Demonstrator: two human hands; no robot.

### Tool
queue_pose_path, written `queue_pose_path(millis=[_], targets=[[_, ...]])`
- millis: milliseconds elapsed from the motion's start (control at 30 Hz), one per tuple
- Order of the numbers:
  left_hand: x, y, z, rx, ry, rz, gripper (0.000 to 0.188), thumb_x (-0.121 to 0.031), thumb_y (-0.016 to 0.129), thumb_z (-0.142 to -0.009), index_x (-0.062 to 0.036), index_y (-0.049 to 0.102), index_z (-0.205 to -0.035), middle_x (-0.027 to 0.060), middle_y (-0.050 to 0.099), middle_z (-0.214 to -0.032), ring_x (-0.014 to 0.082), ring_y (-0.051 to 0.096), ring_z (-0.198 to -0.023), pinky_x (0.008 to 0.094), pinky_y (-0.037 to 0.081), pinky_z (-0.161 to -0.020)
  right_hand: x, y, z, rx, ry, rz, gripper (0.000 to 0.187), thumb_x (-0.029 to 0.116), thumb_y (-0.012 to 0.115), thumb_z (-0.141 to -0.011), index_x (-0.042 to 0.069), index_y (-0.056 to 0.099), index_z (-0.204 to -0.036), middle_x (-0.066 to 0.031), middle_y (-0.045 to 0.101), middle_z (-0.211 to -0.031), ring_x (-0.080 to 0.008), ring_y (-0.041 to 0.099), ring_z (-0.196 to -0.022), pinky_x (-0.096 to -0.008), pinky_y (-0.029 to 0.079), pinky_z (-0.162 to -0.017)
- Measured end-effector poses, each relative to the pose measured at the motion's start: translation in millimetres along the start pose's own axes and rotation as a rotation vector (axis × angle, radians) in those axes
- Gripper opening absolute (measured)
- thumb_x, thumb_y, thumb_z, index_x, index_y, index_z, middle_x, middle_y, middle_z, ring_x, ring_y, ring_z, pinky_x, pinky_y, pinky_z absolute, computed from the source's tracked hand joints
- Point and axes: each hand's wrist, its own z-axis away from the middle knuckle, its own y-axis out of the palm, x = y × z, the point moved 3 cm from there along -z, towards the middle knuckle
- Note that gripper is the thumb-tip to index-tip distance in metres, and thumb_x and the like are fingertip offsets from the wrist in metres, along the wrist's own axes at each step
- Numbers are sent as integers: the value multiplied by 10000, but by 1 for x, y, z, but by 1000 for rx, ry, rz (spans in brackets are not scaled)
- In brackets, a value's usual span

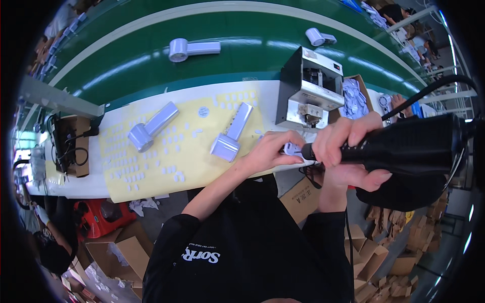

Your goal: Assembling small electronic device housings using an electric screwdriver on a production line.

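Observation:
My left hand (273,151) pinches a small pale lavender plastic part (291,149) at the table's front edge. In my right hand (348,144) lies a thick black corded electric screwdriver (409,147), fingers wrapped around its front end. It is held level, its tip pointing left at the small part; whether the tip touches cannot be made out. Left of my hands, a lavender handheld housing (225,145) lies on the yellow sheet (151,189), a row of small dark spots along its handle. A second lavender housing (140,137) rests farther left.
Many small white pieces dot the sheet. A black-and-white bench machine (310,91) stands beyond my hands, beside a box of lavender parts (354,98). More housings lie on the green conveyor (252,65). A cardboard box (73,146) stands left; other people are nearby.

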Motion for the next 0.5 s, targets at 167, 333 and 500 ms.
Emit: queue_pose_path(millis=[167, 333, 500], targets=[[-47, -16, -8, 69, -79, -69, 351, -252, 739, -705, -50, 547, -918, 73, 612, -840, 242, 604, -755, 306, 469, -666, 49, -16, 18, 82, -287, -186, 582, 489, 701, -718, 66, 379, -955, -62, 473, -612, -126, 425, -418, -227, 358, -387], [-96, -106, -63, -167, 13, -484, 324, -205, 727, -728, -58, 546, -953, 70, 606, -848, 227, 605, -718, 281, 474, -631, 62, -74, 66, -268, -281, 43, 577, 549, 630, -747, 70, 369, -933, -60, 450, -598, -119, 394, -392, -242, 347, -352], [-14, -237, -107, 17, -201, -1391, 267, -283, 569, -851, -70, 491, -993, 123, 598, -858, 298, 590, -759, 367, 456, -626, 37, -144, 112, -697, -70, 397, 327, 291, 624, -826, 53, 407, -883, -42, 447, -624, -103, 371, -392, -234, 341, -374]])
